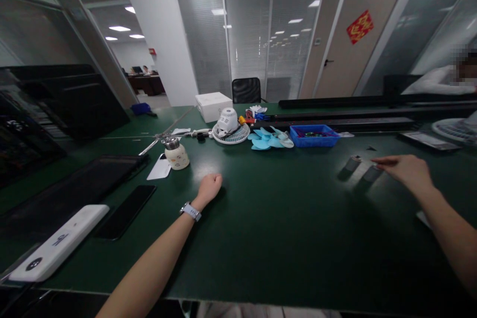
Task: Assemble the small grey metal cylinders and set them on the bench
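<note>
My left hand (pixel 209 188) rests on the green table as a loose fist, a watch (pixel 190 211) on its wrist; nothing shows in it. Off to the right, the fingers of my right hand (pixel 408 171) are pinched together at the top of a small grey cylinder (pixel 371 174) with a darker end. A second grey cylinder (pixel 352 163) stands just left of it, apart from my fingers. Both look upright on the tabletop; their exact kind is too blurred to tell. A cream flask (pixel 177 155) with a metal lid is the closest object beyond my left hand.
Across the table lie a white fan part (pixel 229 126), light-blue fan blades (pixel 266 138), a blue tray (pixel 314 136) and a white box (pixel 214 105). Dark long bars (pixel 346 121) run behind. A black phone (pixel 126 211) and white device (pixel 61 243) lie left. Another person sits far right.
</note>
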Available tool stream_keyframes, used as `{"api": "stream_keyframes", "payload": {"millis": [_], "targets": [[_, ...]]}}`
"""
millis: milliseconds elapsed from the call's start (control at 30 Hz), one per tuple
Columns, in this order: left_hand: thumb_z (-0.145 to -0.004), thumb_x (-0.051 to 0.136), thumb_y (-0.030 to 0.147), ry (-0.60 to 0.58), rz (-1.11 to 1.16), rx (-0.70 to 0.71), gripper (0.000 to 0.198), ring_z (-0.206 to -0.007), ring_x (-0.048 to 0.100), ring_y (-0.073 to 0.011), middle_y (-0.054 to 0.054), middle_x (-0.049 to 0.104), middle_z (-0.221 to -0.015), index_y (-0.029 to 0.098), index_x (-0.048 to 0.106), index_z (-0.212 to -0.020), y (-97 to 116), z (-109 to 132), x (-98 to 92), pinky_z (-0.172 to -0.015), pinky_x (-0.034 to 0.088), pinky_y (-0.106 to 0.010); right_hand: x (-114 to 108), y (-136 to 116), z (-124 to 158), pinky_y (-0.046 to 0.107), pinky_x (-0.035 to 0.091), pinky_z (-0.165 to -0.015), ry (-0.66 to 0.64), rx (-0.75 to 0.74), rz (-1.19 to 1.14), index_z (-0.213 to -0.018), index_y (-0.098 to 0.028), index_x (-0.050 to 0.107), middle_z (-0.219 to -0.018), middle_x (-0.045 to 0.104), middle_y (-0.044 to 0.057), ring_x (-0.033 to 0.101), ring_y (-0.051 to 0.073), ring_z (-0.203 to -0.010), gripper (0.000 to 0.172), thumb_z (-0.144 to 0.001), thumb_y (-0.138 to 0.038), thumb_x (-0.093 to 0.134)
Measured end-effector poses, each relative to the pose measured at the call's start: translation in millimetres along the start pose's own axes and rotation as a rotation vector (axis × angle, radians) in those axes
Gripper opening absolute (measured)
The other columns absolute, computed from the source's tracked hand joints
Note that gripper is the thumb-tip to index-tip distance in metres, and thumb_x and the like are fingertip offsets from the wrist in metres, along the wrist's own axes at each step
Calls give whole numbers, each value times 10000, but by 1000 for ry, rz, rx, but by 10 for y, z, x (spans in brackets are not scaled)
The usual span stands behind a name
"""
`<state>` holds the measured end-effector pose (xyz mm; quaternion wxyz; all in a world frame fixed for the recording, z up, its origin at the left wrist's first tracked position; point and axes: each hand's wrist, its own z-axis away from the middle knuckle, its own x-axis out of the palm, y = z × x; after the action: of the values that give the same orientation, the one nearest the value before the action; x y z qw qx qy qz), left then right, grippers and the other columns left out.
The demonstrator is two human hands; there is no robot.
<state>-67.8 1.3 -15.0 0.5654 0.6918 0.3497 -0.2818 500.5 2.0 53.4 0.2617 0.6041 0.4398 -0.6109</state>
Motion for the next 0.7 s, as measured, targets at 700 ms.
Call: {"api": "stream_keyframes", "payload": {"millis": [700], "targets": [[-752,316,262,6,10,4,278,-518,373,-121,20,359,-485,194,339,-484,4,9,-5,-533,216,-265,196,-224,131,401,296,-944,251,-312,112,-1300,-148,561,-1308,517,194,446,293,-1186,690,-792,-612,515]]}}
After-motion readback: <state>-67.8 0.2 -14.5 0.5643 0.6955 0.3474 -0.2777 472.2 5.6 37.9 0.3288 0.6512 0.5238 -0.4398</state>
